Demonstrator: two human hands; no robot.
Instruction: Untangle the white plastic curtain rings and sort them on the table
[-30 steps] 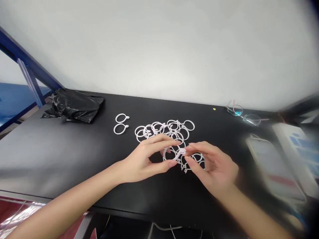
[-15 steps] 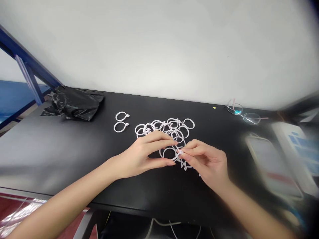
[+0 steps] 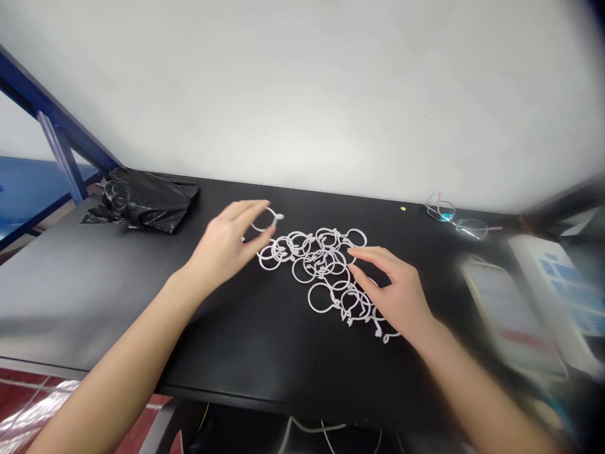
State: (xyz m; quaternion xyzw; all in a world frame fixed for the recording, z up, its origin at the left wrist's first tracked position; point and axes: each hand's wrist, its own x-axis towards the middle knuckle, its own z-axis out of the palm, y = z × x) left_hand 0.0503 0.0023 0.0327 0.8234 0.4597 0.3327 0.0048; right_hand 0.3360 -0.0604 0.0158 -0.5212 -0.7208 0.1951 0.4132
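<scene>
My left hand (image 3: pixel 222 249) pinches one thin white plastic ring (image 3: pixel 265 219) above the black tabletop (image 3: pixel 118 284), left of the heap of white rings (image 3: pixel 326 265). My right hand (image 3: pixel 392 290) rests open on that heap. These rings look light, stiff and springy; I'd pinch the band, away from the clasp.

Our left hand (image 3: pixel 222 246) pinches a white ring (image 3: pixel 267 219) near the desk's (image 3: pixel 118 284) back edge, just left of the ring pile (image 3: pixel 321 261). Our right hand (image 3: pixel 394 290) rests on the pile's near right side, fingers spread. A black bag (image 3: pixel 142 202) sits at the back left corner, glasses (image 3: pixel 456 217) at the back right.
</scene>
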